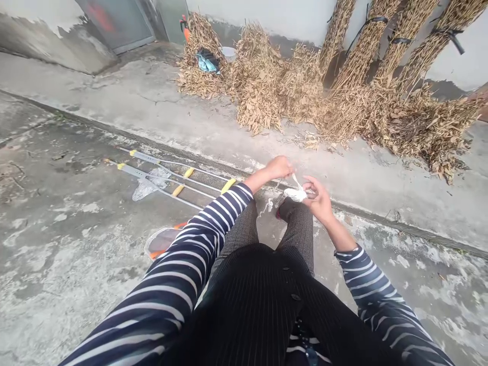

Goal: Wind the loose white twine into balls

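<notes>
Weathered concrete ground [95,284] is shown, with tied dry stalks [356,63] leaned against a pale wall [263,11] beyond. A white bundle of cord [295,194] is held between the two hands: it is gripped by the right hand [318,200], whose upper fingers are spread, while its strand [296,180] is pinched in the closed fingers of the left hand [280,168].

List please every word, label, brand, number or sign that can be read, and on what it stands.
No text can be read.
White string: no lettering shows.
Crutches: any marks are too small to read.
Red patch on the door: too blurred to tell whether it is writing.
</notes>
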The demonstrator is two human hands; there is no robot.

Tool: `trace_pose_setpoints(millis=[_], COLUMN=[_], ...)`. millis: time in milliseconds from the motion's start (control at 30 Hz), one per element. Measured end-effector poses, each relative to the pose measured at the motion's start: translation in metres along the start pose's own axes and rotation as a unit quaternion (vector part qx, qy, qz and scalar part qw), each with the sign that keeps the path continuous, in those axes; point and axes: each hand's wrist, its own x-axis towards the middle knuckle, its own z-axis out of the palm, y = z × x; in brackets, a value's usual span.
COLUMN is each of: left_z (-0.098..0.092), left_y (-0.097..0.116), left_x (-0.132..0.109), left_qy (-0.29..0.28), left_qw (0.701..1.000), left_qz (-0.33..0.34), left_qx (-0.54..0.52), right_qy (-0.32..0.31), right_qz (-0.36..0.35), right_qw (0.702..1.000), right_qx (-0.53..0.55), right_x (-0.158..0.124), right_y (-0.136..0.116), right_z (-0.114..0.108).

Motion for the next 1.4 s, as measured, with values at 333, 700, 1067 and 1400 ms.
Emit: trace_pose_setpoints(millis=[333, 700, 1067, 1400], left_z=[0.045, 0.047, 0.054, 0.043], left_y=[-0.008, -0.014, -0.085, -0.075], left_x=[-0.043, -0.038, -0.037, -0.035], left_qy=[-0.067, -0.057, -0.096, 0.039], left_qw=[0.91, 0.964, 0.951, 0.991], left_qz=[0.054, 0.057, -0.01, -0.03], left_qx=[-0.407, -0.252, -0.294, -0.123], right_qy=[0.06, 0.076, 0.145, 0.118], right_qz=[0.085, 0.139, 0.047, -0.03], right_qw=[0.987, 0.98, 0.972, 0.984], right_qx=[0.124, 0.122, 0.181, 0.132], right_x=[0.031, 0.036, 0.053, 0.054], right_y=[-0.016, -0.038, -0.061, -0.098], right_z=[-0.007, -0.009, -0.066, -0.077])
